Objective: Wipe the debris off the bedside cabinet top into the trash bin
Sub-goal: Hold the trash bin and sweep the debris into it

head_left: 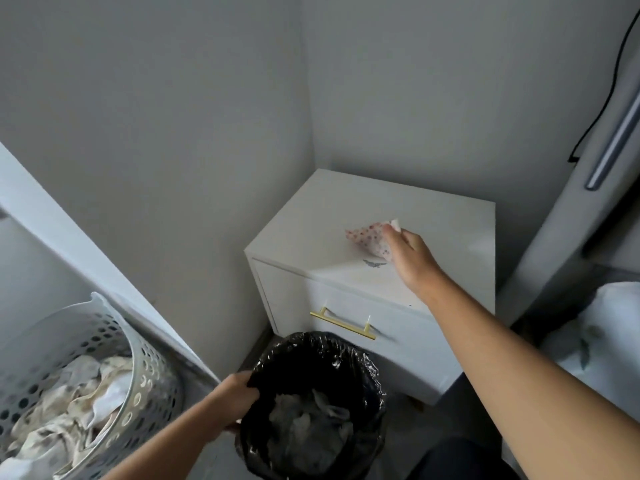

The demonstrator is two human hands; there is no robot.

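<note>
The white bedside cabinet [311, 216] stands in the room's corner, with a gold handle [341, 323] on its drawer. My right hand [410, 258] presses a red-dotted white cloth [369, 239] flat on the cabinet top, right of the middle. A small dark bit of debris [374, 263] lies on the top just in front of the cloth, near the front edge. Below the drawer, the trash bin [311, 403] lined with a black bag holds crumpled paper. My left hand [235, 398] grips the bin's left rim.
A perforated white laundry basket [145, 375] full of fabric stands at the lower left beside a white slanted panel [69, 237]. A grey padded headboard [571, 209] and bedding [606, 327] sit to the right of the cabinet. A black cable [609, 84] hangs on the wall.
</note>
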